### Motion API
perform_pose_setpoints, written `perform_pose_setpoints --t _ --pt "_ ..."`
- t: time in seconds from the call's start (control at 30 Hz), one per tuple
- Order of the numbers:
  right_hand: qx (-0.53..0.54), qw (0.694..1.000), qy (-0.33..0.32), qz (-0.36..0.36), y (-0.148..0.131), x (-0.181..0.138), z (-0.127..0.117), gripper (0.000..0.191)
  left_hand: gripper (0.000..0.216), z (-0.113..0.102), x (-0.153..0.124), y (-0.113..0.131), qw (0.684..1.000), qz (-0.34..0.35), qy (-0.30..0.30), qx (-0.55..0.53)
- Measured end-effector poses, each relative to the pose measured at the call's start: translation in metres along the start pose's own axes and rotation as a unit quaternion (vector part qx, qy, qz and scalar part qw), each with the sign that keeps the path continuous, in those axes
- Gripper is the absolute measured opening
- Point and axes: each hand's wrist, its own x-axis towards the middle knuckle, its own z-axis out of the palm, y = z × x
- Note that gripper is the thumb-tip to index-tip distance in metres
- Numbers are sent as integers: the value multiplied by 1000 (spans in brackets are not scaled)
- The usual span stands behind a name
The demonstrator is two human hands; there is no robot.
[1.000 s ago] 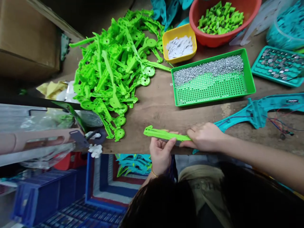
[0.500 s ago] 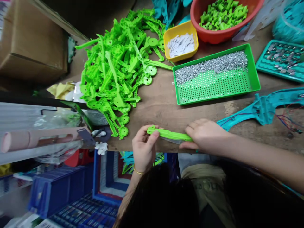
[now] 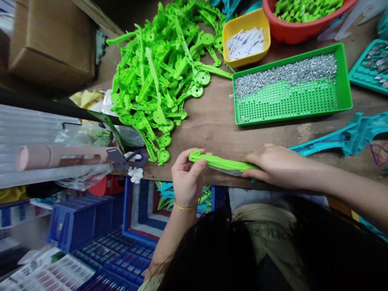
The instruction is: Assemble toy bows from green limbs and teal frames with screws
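A long bright-green plastic part lies along the near edge of the brown table. My left hand pinches its left end between thumb and fingers. My right hand is closed over its right end, knuckles up, pressing it onto the table. A big heap of similar green plastic parts lies on the table just beyond my left hand.
A green perforated tray holds small metal screws. Behind it stand a yellow tub of white pieces and a red bowl of green bits. A teal plastic part with wires lies right. Blue crates sit below the table.
My left hand slid from under the part's middle to its left end and pinched it. The view shifted slightly, so the table contents sit further right and up.
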Motion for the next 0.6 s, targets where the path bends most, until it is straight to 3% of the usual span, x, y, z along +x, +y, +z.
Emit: perform_pose_setpoints --t 0.1,0.17,0.3,0.6 --pt "-29 1000 2 -5 7 -11 3 28 45 10 -11 -19 993 -55 -94 -34" --pt "-31 999 20 -24 8 -14 6 27 41 17 -20 -31 988 -73 -139 1" --pt "-37 997 32 -60 9 -19 10 25 20 26 -27 -38 990 -10 -132 45" --pt "26 993 69 -91 14 -16 11 17 20 34 -28 -33 986 82 -133 59"
